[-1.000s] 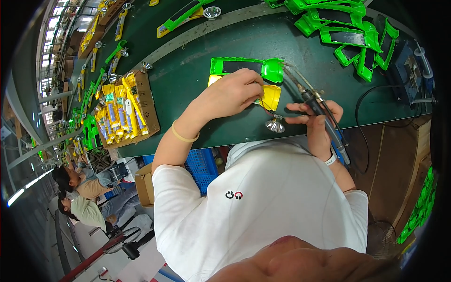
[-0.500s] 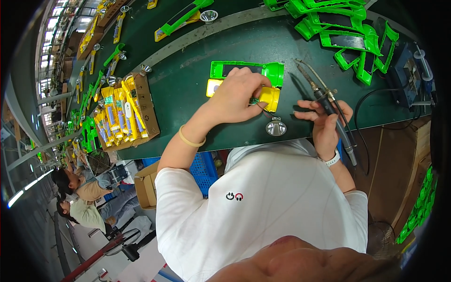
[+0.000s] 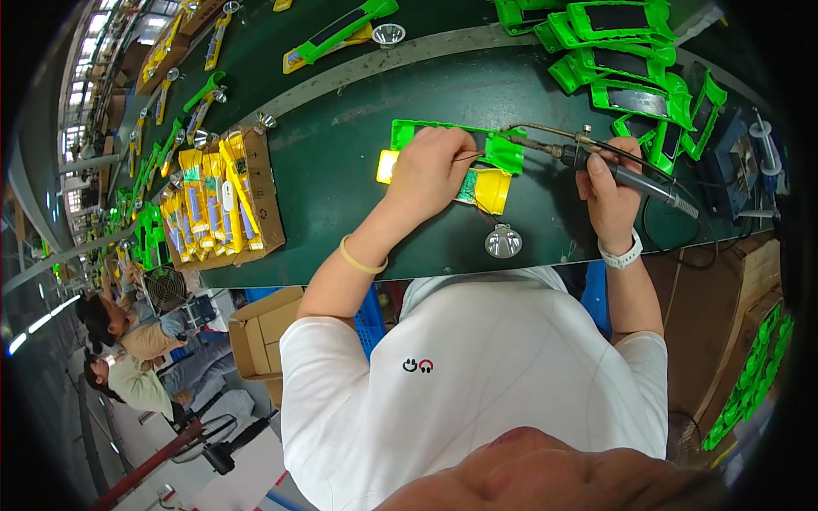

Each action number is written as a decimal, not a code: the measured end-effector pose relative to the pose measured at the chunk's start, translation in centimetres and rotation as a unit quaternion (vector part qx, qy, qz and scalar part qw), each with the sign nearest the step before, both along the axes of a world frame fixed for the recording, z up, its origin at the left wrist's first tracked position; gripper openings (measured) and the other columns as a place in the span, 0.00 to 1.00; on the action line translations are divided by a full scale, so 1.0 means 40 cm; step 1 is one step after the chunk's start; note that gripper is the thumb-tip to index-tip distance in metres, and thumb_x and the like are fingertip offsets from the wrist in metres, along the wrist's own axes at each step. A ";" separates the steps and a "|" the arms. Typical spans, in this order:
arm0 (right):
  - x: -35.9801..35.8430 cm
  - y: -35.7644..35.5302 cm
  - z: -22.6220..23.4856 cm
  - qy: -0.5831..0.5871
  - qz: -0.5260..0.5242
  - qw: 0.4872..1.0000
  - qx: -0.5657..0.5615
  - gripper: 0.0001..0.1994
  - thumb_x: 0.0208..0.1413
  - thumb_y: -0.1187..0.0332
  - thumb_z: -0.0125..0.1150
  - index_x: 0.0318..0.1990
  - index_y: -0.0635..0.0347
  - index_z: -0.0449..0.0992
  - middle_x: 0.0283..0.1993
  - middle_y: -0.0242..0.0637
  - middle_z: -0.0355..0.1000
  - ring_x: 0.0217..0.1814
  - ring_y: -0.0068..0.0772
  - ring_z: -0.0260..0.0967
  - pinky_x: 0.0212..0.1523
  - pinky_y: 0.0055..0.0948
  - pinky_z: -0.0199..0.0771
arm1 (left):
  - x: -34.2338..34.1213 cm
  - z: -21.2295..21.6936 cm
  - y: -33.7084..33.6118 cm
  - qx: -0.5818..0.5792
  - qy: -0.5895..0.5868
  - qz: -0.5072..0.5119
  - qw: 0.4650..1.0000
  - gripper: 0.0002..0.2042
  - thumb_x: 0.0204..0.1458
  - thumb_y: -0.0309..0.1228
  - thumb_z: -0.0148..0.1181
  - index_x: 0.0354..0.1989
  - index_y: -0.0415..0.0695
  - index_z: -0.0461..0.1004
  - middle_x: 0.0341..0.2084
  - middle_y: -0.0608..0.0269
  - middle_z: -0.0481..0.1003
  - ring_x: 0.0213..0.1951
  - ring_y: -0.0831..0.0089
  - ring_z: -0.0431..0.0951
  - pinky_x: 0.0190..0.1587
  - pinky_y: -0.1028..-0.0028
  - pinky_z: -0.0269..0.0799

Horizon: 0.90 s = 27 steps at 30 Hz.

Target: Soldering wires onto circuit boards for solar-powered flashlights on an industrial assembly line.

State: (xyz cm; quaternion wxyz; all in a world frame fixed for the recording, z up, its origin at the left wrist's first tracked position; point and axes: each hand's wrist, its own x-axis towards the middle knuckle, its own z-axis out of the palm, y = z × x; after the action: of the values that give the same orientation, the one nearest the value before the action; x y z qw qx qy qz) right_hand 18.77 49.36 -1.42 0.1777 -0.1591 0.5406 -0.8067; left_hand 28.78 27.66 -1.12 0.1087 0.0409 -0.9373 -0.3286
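My left hand (image 3: pixel 429 170) is closed over a flashlight's two casing halves, with a thin dark wire (image 3: pixel 465 156) pinched at the fingertips. Beneath it lies the yellow half (image 3: pixel 492 192), where a small green circuit board (image 3: pixel 468 185) shows. Just beyond is the green half (image 3: pixel 506 155), partly covered by my hand. A shiny reflector cup (image 3: pixel 504 242) sits in front, joined by a wire to the yellow half. My right hand (image 3: pixel 612 192) grips a soldering iron (image 3: pixel 652 185) with a thin metal feed tube along it; its tip points left, over the green half.
At left, a cardboard box (image 3: pixel 271 183) holds several yellow casings with batteries. Green casings (image 3: pixel 626 61) are piled at the far right, near a blue soldering station (image 3: pixel 717 146). Another flashlight with its reflector (image 3: pixel 388 35) lies beyond a grey strip. Co-workers sit at left.
My right hand has raised the soldering iron and swung its tip left over the green half. My left hand has shifted slightly left, uncovering the circuit board and drawing up the wire.
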 end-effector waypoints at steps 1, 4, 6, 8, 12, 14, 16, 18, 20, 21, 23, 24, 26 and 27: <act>-0.003 -0.001 -0.003 0.001 0.004 1.000 0.002 0.12 0.52 0.72 0.57 0.37 0.58 0.58 0.26 0.32 0.62 0.20 0.19 0.58 0.19 0.17 0.58 | -0.002 0.009 0.006 0.012 -0.021 0.009 1.000 0.04 0.44 0.27 0.58 0.27 0.42 0.72 0.22 0.58 0.72 0.30 0.59 0.72 0.33 0.66 0.68; -0.025 0.001 -0.024 0.030 0.045 0.998 0.028 0.12 0.52 0.72 0.57 0.36 0.58 0.58 0.25 0.31 0.63 0.19 0.17 0.57 0.18 0.17 0.58 | -0.006 0.022 -0.009 -0.016 -0.046 -0.011 0.999 0.03 0.43 0.27 0.58 0.26 0.43 0.74 0.21 0.59 0.72 0.28 0.60 0.72 0.31 0.66 0.68; -0.033 -0.001 -0.037 0.056 0.088 0.993 0.063 0.12 0.51 0.72 0.58 0.34 0.58 0.58 0.24 0.31 0.63 0.18 0.16 0.57 0.17 0.16 0.57 | -0.006 0.026 -0.012 -0.038 -0.050 -0.021 0.998 0.02 0.43 0.27 0.57 0.26 0.44 0.74 0.20 0.59 0.71 0.28 0.60 0.73 0.31 0.66 0.68; -0.038 -0.004 -0.045 0.054 0.094 0.991 0.072 0.12 0.51 0.71 0.59 0.34 0.58 0.59 0.23 0.30 0.64 0.19 0.15 0.58 0.18 0.16 0.58 | -0.010 0.031 -0.011 -0.061 -0.054 -0.032 0.996 0.02 0.42 0.27 0.57 0.25 0.44 0.75 0.20 0.59 0.71 0.28 0.60 0.73 0.30 0.65 0.68; -0.048 -0.006 -0.069 0.082 0.115 0.983 0.120 0.11 0.49 0.71 0.60 0.33 0.59 0.60 0.25 0.28 0.62 0.24 0.14 0.56 0.24 0.16 0.57 | -0.025 0.041 0.000 -0.122 -0.085 -0.049 0.988 0.02 0.40 0.26 0.57 0.24 0.44 0.75 0.20 0.58 0.71 0.27 0.59 0.73 0.30 0.64 0.68; -0.053 -0.009 -0.074 0.109 0.114 0.977 0.140 0.11 0.49 0.71 0.60 0.33 0.59 0.61 0.26 0.27 0.62 0.26 0.14 0.55 0.27 0.17 0.57 | -0.028 0.041 0.002 -0.136 -0.091 -0.054 0.985 0.02 0.39 0.25 0.56 0.23 0.44 0.74 0.20 0.58 0.71 0.27 0.59 0.72 0.29 0.64 0.68; -0.053 -0.018 -0.070 0.101 0.137 0.971 0.168 0.12 0.48 0.71 0.61 0.32 0.59 0.61 0.26 0.26 0.60 0.28 0.15 0.54 0.29 0.18 0.56 | -0.031 0.040 0.004 -0.146 -0.095 -0.051 0.983 0.02 0.39 0.25 0.56 0.22 0.43 0.74 0.20 0.58 0.71 0.27 0.58 0.72 0.29 0.64 0.68; -0.050 -0.022 -0.061 0.073 0.133 0.975 0.160 0.12 0.48 0.70 0.61 0.32 0.59 0.61 0.26 0.26 0.60 0.27 0.15 0.54 0.28 0.18 0.56 | -0.030 0.040 0.004 -0.149 -0.096 -0.049 0.983 0.02 0.39 0.26 0.56 0.23 0.43 0.74 0.20 0.58 0.70 0.27 0.58 0.72 0.29 0.64 0.68; -0.047 -0.019 -0.054 0.107 0.128 0.969 0.181 0.12 0.48 0.70 0.61 0.32 0.59 0.61 0.26 0.26 0.60 0.27 0.15 0.54 0.28 0.18 0.56 | -0.030 0.038 0.004 -0.152 -0.095 -0.046 0.983 0.02 0.39 0.26 0.56 0.23 0.44 0.74 0.20 0.58 0.70 0.27 0.58 0.72 0.30 0.63 0.68; -0.049 -0.009 -0.061 0.132 0.112 0.968 0.180 0.12 0.48 0.71 0.60 0.32 0.59 0.61 0.25 0.27 0.61 0.26 0.15 0.55 0.27 0.18 0.56 | -0.031 0.035 0.004 -0.154 -0.094 -0.045 0.983 0.02 0.39 0.26 0.56 0.23 0.44 0.74 0.20 0.57 0.70 0.27 0.58 0.72 0.30 0.63 0.68; -0.047 0.012 -0.054 0.072 0.103 0.984 0.123 0.11 0.49 0.71 0.59 0.33 0.59 0.60 0.24 0.30 0.63 0.22 0.15 0.58 0.22 0.17 0.58 | -0.031 0.033 0.004 -0.155 -0.090 -0.041 0.983 0.02 0.39 0.26 0.56 0.23 0.44 0.74 0.20 0.57 0.70 0.27 0.58 0.72 0.30 0.63 0.68; -0.043 0.014 -0.047 0.061 0.091 0.990 0.091 0.11 0.50 0.71 0.59 0.33 0.58 0.60 0.24 0.30 0.63 0.21 0.15 0.58 0.21 0.17 0.58 | -0.031 0.034 0.004 -0.150 -0.088 -0.043 0.984 0.03 0.39 0.27 0.56 0.23 0.43 0.74 0.20 0.57 0.71 0.27 0.58 0.73 0.30 0.63 0.68; -0.038 0.015 -0.035 0.053 0.082 0.994 0.056 0.11 0.51 0.72 0.58 0.34 0.59 0.59 0.24 0.31 0.64 0.19 0.15 0.58 0.20 0.17 0.59 | -0.032 0.032 0.004 -0.143 -0.084 -0.043 0.985 0.03 0.39 0.27 0.56 0.23 0.43 0.74 0.21 0.57 0.71 0.27 0.58 0.73 0.30 0.63 0.69; -0.038 0.014 -0.035 0.055 0.084 0.993 0.057 0.11 0.51 0.72 0.58 0.34 0.59 0.59 0.24 0.31 0.64 0.19 0.15 0.58 0.20 0.17 0.59 | -0.032 0.031 0.003 -0.147 -0.087 -0.043 0.984 0.03 0.40 0.27 0.55 0.23 0.43 0.74 0.21 0.57 0.71 0.28 0.58 0.73 0.30 0.63 0.69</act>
State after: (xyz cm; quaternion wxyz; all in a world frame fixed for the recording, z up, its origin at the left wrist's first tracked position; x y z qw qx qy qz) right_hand 17.27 49.90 -2.83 0.2241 -0.2377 0.5795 -0.7467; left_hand 27.49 27.79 0.13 0.0176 0.0124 -0.9822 -0.1866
